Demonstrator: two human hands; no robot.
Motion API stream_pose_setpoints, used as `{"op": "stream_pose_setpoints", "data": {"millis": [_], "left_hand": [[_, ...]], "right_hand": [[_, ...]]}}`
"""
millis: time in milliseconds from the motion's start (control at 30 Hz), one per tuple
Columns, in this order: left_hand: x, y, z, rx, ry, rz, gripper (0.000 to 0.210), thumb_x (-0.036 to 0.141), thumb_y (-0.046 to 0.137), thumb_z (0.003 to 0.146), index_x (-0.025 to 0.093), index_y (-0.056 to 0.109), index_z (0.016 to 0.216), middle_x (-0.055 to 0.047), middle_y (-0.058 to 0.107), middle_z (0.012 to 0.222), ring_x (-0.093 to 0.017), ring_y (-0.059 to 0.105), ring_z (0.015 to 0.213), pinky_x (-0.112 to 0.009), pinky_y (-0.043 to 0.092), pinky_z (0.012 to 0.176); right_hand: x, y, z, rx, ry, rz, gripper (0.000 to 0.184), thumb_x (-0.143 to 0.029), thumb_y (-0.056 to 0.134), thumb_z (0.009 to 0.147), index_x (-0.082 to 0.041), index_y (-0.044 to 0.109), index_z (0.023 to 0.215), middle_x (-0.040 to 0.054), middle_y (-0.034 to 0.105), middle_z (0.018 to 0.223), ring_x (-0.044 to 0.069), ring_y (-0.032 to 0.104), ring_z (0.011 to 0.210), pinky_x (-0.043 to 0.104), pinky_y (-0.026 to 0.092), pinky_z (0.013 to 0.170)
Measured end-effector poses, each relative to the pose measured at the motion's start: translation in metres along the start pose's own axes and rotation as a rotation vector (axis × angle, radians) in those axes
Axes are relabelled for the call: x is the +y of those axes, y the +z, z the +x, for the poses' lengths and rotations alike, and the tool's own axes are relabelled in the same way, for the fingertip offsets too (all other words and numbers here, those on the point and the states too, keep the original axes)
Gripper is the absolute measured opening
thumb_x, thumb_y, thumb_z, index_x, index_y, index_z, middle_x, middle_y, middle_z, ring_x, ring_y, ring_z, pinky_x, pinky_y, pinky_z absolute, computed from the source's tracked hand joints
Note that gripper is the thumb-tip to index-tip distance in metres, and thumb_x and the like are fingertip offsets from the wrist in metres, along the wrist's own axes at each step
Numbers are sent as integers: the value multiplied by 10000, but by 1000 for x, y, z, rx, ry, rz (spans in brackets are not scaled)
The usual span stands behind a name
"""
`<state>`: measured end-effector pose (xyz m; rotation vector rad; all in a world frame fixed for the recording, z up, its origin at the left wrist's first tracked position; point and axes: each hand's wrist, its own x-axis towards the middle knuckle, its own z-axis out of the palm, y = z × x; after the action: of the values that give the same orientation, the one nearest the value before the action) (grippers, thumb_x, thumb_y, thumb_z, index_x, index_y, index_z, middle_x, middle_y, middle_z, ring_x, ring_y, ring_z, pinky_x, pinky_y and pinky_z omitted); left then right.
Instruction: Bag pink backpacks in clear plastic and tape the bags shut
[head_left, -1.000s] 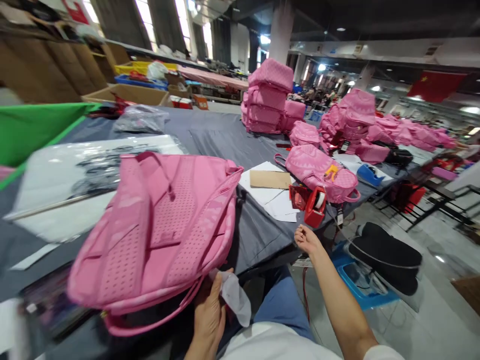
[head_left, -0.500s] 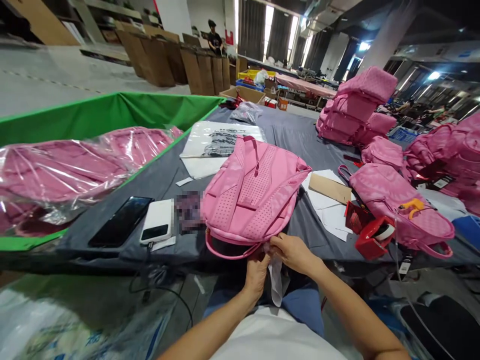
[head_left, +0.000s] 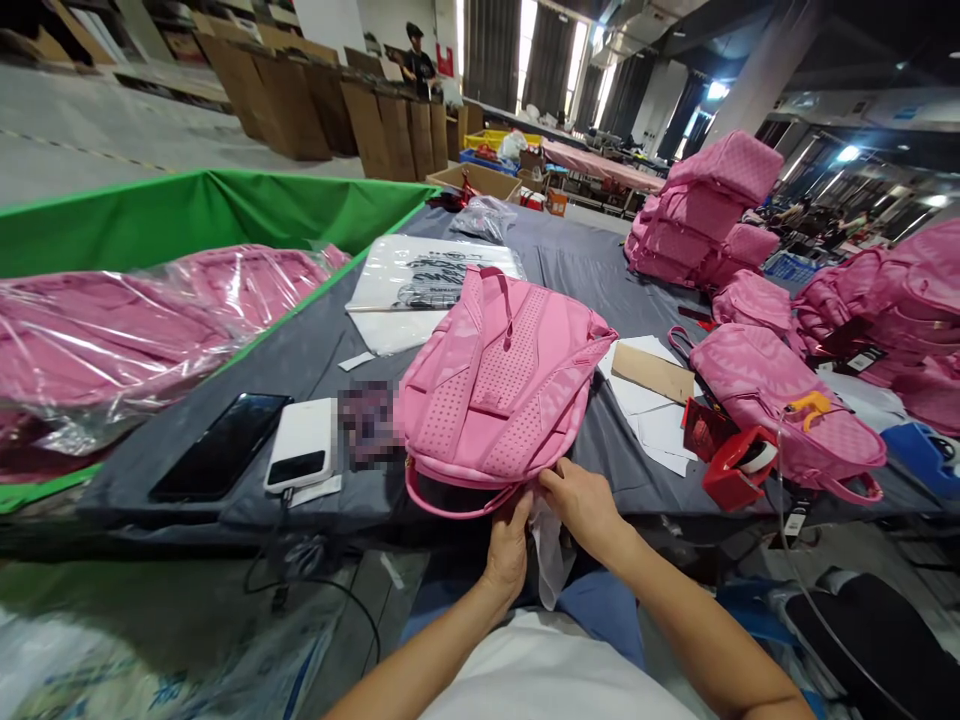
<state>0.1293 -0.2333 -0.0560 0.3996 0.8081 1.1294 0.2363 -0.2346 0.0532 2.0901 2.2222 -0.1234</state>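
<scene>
A pink backpack lies with its strap side up at the near edge of the table, its loop handle towards me. At its near right edge, my left hand is closed just below the rim, thumb upward, its other fingers mostly hidden. My right hand is closed too, fingertips pinched against the same edge. Between the two hands hangs a thin whitish sheet, over my lap. What exactly the fingertips grip is covered by the hands and the bag.
Left of the bag lie a black phone and a white power bank with a cable. Printed plastic bags lie behind. To the right are cardboard, a red tape dispenser and another pink bag. A green-sided bin borders the table.
The view has shifted slightly, so table items appear a little further left. Both hands stay at the backpack's near edge, and the whitish sheet hangs a little differently.
</scene>
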Motion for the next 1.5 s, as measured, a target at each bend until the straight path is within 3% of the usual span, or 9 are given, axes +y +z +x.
{"op": "stream_pose_setpoints", "data": {"millis": [267,467,667,767,867,1100,1300,1400,1500], "left_hand": [[10,10,2,166,-120,-77,514,325,913,464,161,719,910,-50,724,994,-191,647,970,-333,470,988],[15,8,0,161,-115,1,579,407,947,387,135,737,853,-83,728,986,-198,652,951,-321,492,934],[22,10,0,212,-166,-78,481,209,950,443,115,751,870,-91,738,994,-183,680,895,-294,523,894],[28,15,-2,268,-216,-146,294,20,822,668,119,739,932,-71,740,986,-150,691,832,-266,537,835],[33,20,-4,295,-247,-142,257,-39,639,855,132,719,1028,-61,740,1006,-121,698,809,-250,542,827],[33,19,-7,277,-276,-65,240,-4,619,892,131,691,1077,-71,733,1106,-120,715,884,-268,542,940],[28,11,0,219,-193,28,242,30,642,898,124,699,1114,-93,713,1180,-176,696,1068,-345,478,1092],[22,2,4,159,-154,100,354,106,758,832,129,694,1180,-105,687,1248,-211,648,1189,-352,435,1135],[19,-18,-2,-10,-130,171,697,402,910,672,155,661,1274,-115,644,1331,-248,603,1254,-362,423,1139]], "right_hand": [[36,37,6,58,-122,610,107,-31,548,979,-94,635,984,92,619,964,199,586,857,284,417,745],[37,78,28,-99,-127,1389,197,-241,613,819,-75,673,905,95,693,910,207,614,795,280,457,726],[24,81,24,-18,134,1558,359,-341,724,667,-83,674,912,84,679,879,167,576,736,252,444,657],[14,83,20,-80,376,1687,476,-351,775,581,-120,609,962,27,623,840,104,471,593,199,282,471],[6,87,21,-135,495,1767,497,-353,755,536,-164,518,931,-34,525,739,84,380,516,196,187,436],[9,84,13,-44,362,1695,484,-524,788,558,-136,550,724,20,516,698,133,472,665,223,335,566],[14,76,11,-275,326,1756,735,-780,825,565,-148,473,696,-57,350,558,60,268,492,209,164,479],[15,78,22,-371,305,1808,740,-707,914,471,-145,470,660,-33,411,565,73,361,507,208,263,496],[18,82,26,-466,283,1891,728,-645,942,418,-147,454,626,-12,458,599,105,458,575,257,427,628]]}}
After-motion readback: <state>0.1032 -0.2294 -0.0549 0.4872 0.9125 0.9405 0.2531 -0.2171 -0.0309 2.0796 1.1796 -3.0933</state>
